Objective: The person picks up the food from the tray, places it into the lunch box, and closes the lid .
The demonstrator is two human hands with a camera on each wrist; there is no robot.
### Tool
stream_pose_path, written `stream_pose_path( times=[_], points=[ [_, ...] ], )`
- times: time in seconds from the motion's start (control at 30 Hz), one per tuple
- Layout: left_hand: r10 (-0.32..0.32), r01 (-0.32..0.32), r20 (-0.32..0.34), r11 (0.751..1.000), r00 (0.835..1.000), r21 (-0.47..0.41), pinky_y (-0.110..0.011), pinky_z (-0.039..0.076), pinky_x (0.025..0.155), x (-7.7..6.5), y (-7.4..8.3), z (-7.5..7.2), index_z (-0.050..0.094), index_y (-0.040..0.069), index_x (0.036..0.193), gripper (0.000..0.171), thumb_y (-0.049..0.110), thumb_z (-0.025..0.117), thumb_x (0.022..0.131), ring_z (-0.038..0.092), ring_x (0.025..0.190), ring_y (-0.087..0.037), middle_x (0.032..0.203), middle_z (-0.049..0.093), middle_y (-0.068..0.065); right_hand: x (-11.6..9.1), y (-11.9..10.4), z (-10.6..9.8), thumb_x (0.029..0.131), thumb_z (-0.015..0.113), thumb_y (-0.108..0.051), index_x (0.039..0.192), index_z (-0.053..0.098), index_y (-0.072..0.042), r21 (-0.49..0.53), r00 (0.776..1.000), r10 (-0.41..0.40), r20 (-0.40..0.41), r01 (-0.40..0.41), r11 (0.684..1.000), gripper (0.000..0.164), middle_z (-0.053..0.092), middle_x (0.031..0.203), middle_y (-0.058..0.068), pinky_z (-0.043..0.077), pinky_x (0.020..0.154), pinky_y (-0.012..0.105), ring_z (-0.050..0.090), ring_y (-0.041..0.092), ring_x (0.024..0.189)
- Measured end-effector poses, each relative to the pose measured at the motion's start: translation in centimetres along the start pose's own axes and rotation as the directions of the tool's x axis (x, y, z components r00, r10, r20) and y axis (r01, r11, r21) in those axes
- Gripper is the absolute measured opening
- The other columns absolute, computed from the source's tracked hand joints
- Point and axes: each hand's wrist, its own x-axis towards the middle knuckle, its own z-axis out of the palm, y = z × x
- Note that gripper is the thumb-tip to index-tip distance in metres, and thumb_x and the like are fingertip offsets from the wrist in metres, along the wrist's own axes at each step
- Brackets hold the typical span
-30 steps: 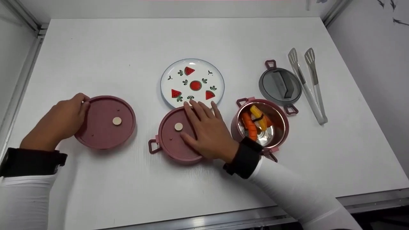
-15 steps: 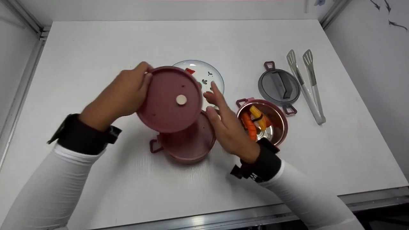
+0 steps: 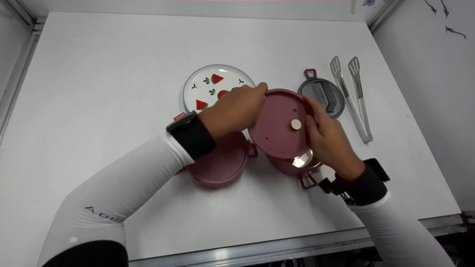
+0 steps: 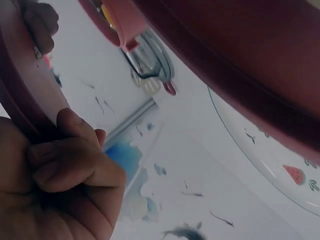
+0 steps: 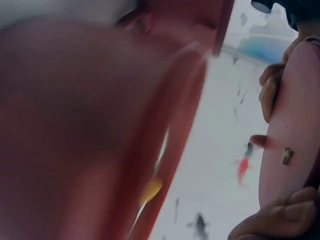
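Both hands hold a round dark-pink pot lid [image 3: 277, 128] with a cream knob, tilted above the right-hand pot [image 3: 284, 167]. My left hand [image 3: 235, 109] grips the lid's left edge with curled fingers, as the left wrist view also shows. At the opposite edge, my right hand [image 3: 328, 141] holds it between thumb and fingers. The lid hides most of the pot's opening; its shiny inside shows below the lid. In the right wrist view, a yellow piece of food [image 5: 151, 189] shows at the pot's rim. Under my left forearm stands another pot [image 3: 219, 167], covered with a matching lid.
A white plate [image 3: 196, 89] with watermelon drawings lies behind the covered pot. To the right are a grey lid [image 3: 315, 91] with a dark handle and a pair of tongs [image 3: 358, 105] with slotted ends. The table's metal edge [image 3: 222, 256] runs along the front.
My left hand has lifted the lid from the table's left side and carried it right, over the open pot. My right hand has left the covered pot and taken the lid's right edge.
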Motion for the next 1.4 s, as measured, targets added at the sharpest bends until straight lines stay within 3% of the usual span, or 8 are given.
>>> stream_pose_path(
  times=[0.1,0.3,0.53,0.7,0.9,1.13,1.23,1.4],
  points=[
    [0.048,-0.052,0.038,0.989,0.998,0.135,-0.036,0.055,0.067,1.2,1.9,1.6,0.051,0.007,0.12,0.02,0.012,0.046,0.102,0.065,0.084,-0.025,0.094,0.064,-0.011,-1.4,1.9,-1.2,0.108,0.035,-0.022,0.157,0.034,-0.02,-0.086,0.999,0.049,0.021,-0.047,0.995,0.049,0.066,0.125,0.021,0.049,0.068,0.036,0.065,0.027,0.079],
    [0.115,-0.102,-0.016,0.925,0.993,0.366,-0.039,0.059,0.07,2.7,4.0,4.8,0.06,0.008,0.112,0.018,0.015,0.047,0.103,0.071,0.086,-0.026,0.096,0.071,-0.009,-2.8,4.4,-1.8,0.107,0.035,-0.02,0.154,0.037,-0.013,-0.231,0.996,0.088,0.016,-0.082,0.97,0.047,0.07,0.095,0.024,0.044,0.055,0.033,0.057,0.024,0.06],
    [0.107,-0.107,0.022,0.915,0.994,0.389,-0.039,0.059,0.074,3.0,4.2,5.7,0.063,0.008,0.111,0.021,0.016,0.045,0.105,0.071,0.091,-0.025,0.101,0.072,-0.009,-2.7,5.9,-0.8,0.107,0.035,-0.024,0.152,0.04,-0.015,-0.282,0.99,0.138,0.017,-0.127,0.951,0.046,0.066,0.076,0.021,0.039,0.049,0.033,0.056,0.026,0.057],
    [0.097,-0.12,0.076,0.907,0.992,0.404,-0.04,0.06,0.076,2.7,3.8,5.3,0.062,0.005,0.117,0.023,0.013,0.044,0.105,0.071,0.094,-0.026,0.107,0.072,-0.011,-2.5,6.1,0.1,0.107,0.034,-0.026,0.149,0.045,-0.014,-0.266,0.989,0.149,0.019,-0.139,0.954,0.045,0.07,0.09,0.027,0.047,0.057,0.045,0.065,0.035,0.07],
    [0.041,-0.093,0.128,0.894,0.991,0.438,-0.042,0.057,0.089,2.0,4.1,4.5,0.043,0.002,0.148,0.049,0.025,0.043,0.105,0.066,0.111,-0.029,0.127,0.066,-0.014,-1.7,5.3,0.6,0.107,0.037,-0.028,0.148,0.048,-0.01,-0.26,0.992,0.128,0.001,-0.123,0.958,0.046,0.066,0.119,0.027,0.05,0.08,0.057,0.064,0.04,0.101],
    [0.013,-0.15,0.39,0.935,0.921,0.321,-0.049,0.016,0.125,1.4,3.6,3.1,0.004,0.008,0.161,0.11,0.073,0.054,0.088,0.018,0.155,-0.029,0.168,0.014,-0.011,0.1,4.4,1.3,0.106,0.047,-0.031,0.153,0.039,-0.005,-0.179,0.999,-0.034,0.036,0.04,0.983,0.055,0.04,0.152,0.023,0.029,0.115,0.06,0.034,0.04,0.143],
    [0.009,-0.154,0.43,0.94,0.903,0.305,-0.048,0.004,0.127,1.5,2.9,3.0,-0.005,0.009,0.161,0.122,0.079,0.055,0.082,0.003,0.157,-0.028,0.17,0.0,-0.009,0.8,4.1,2.2,0.106,0.047,-0.036,0.156,0.033,-0.007,-0.246,0.994,-0.076,0.079,0.093,0.965,0.06,0.035,0.158,0.02,0.025,0.118,0.058,0.031,0.038,0.147],
    [-0.001,-0.142,0.467,0.952,0.884,0.272,-0.045,0.002,0.127,1.7,1.9,3.1,-0.018,0.013,0.159,0.128,0.084,0.053,0.079,-0.006,0.157,-0.027,0.169,-0.008,-0.008,1.2,3.8,3.5,0.104,0.047,-0.044,0.158,0.03,-0.011,-0.36,0.994,-0.086,0.071,0.106,0.927,0.066,0.038,0.157,0.019,0.029,0.116,0.058,0.034,0.037,0.145]
  ],
)
